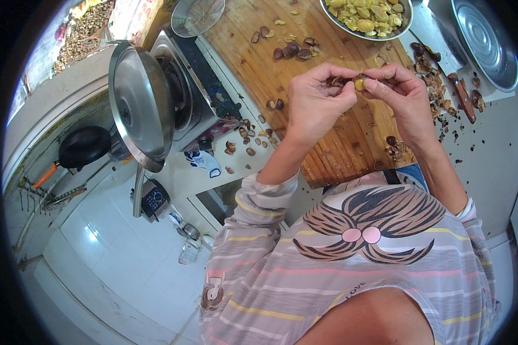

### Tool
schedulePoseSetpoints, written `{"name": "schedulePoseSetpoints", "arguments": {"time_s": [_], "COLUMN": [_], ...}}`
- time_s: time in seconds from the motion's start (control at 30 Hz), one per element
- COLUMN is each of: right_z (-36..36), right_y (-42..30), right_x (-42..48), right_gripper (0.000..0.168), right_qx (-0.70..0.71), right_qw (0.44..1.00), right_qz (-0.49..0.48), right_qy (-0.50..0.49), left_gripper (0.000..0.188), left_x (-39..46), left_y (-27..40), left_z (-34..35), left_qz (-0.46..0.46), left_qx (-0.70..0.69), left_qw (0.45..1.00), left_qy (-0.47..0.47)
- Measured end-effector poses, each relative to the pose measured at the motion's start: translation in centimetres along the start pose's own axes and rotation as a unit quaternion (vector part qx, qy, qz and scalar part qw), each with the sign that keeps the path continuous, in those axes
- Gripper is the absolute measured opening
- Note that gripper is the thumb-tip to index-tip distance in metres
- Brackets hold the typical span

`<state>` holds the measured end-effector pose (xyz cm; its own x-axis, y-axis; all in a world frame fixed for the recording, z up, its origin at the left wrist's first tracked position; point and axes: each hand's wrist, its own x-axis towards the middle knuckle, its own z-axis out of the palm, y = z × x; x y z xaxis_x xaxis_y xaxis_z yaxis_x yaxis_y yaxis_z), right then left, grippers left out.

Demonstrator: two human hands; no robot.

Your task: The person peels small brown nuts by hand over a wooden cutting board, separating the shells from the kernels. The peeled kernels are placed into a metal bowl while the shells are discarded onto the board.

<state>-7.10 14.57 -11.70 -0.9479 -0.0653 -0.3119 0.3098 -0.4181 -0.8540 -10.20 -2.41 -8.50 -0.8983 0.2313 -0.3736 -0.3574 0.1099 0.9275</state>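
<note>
Both hands meet above a wooden cutting board. Between the fingertips is a yellow chestnut kernel, partly bared of brown shell. My left hand pinches a piece of the dark shell at the kernel's left side. My right hand grips the kernel from the right, the thumb lying against it. Unpeeled or half-peeled brown chestnuts lie beyond the left hand, and two more rest just left of it. At the top, a metal bowl holds peeled yellow kernels.
Right of the board lie a cleaver, shell scraps and a round metal lid or basin. At left, a steel wok stands on a gas stove. A wire strainer is above it; chestnut pieces litter the counter.
</note>
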Motion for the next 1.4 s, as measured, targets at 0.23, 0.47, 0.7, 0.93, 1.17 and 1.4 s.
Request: {"name": "schedulePoseSetpoints", "arguments": {"time_s": [0.23, 0.47, 0.7, 0.93, 1.17, 1.4], "right_z": [0.1, -0.4, -0.7, -0.5, 0.0, -0.2], "right_y": [-0.2, -0.6, -1.2, -0.7, -0.8, -1.4], "right_x": [0.0, 0.2, 0.6, 1.2, 2.2, 3.6], "right_gripper": [0.018, 0.021, 0.022, 0.022, 0.027, 0.028], "right_qx": [0.029, 0.104, 0.184, 0.039, -0.130, -0.210], "right_qw": [0.999, 0.986, 0.960, 0.986, 0.988, 0.969], "right_qz": [0.032, 0.130, 0.205, 0.158, -0.048, -0.113], "right_qy": [-0.006, -0.030, -0.056, -0.025, -0.069, -0.058], "left_gripper": [0.013, 0.018, 0.021, 0.020, 0.014, 0.014], "left_x": [0.4, 0.3, 0.5, 0.7, 3.1, 4.3], "left_y": [-0.2, -0.1, -0.1, -0.4, -0.7, 0.3], "left_z": [0.1, -0.6, -1.2, -0.9, -2.5, -2.1], "left_qz": [0.019, -0.002, -0.035, -0.055, -0.180, -0.163], "left_qx": [-0.006, -0.014, -0.075, 0.026, -0.171, -0.108], "left_qw": [1.000, 1.000, 0.995, 0.998, 0.967, 0.980], "left_qy": [0.008, -0.028, -0.056, -0.021, -0.060, -0.048]}}
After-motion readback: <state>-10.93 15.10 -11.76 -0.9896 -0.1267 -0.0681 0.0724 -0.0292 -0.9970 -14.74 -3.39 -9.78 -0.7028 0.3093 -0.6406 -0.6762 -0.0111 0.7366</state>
